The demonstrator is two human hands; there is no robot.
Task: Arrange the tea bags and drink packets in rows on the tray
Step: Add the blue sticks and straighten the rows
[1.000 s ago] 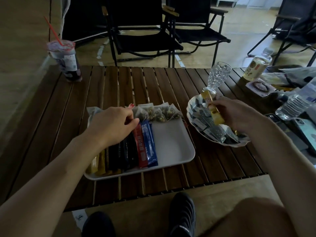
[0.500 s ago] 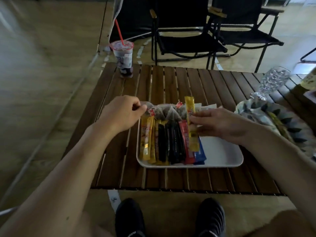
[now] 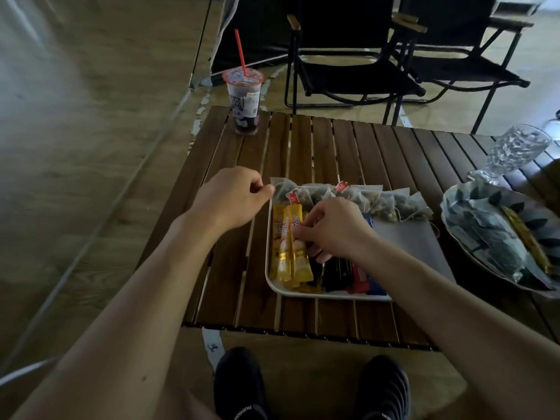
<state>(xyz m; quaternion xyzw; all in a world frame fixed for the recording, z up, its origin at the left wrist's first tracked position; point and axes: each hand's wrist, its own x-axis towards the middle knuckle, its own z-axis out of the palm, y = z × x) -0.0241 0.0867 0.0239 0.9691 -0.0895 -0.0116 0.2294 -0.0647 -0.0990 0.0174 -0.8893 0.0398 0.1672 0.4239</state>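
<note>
A white tray (image 3: 415, 237) sits on the slatted wooden table (image 3: 333, 140). Along its far edge lies a row of clear tea bags (image 3: 375, 201) with red tags. In front of them yellow packets (image 3: 283, 247), black packets (image 3: 336, 274), a red one (image 3: 359, 280) and a blue one (image 3: 374, 287) lie side by side. My right hand (image 3: 330, 228) rests over the packets, fingertips pinching a yellow packet (image 3: 298, 253) beside the other yellow ones. My left hand (image 3: 233, 198) is at the tray's far left corner, fingers curled, pinching the edge of the leftmost tea bag (image 3: 280, 189).
A patterned dish (image 3: 454, 207) at the right holds more packets, among them a gold stick (image 3: 527, 237). A cut-glass goblet (image 3: 515, 153) stands behind it. An iced drink cup (image 3: 244, 98) with a red straw sits at the table's far left. Black folding chairs (image 3: 348, 56) stand beyond.
My right hand carried the yellow packet from the dish across the tray to the left, down among the yellow packets. My left hand shifted to the tray's far left corner.
</note>
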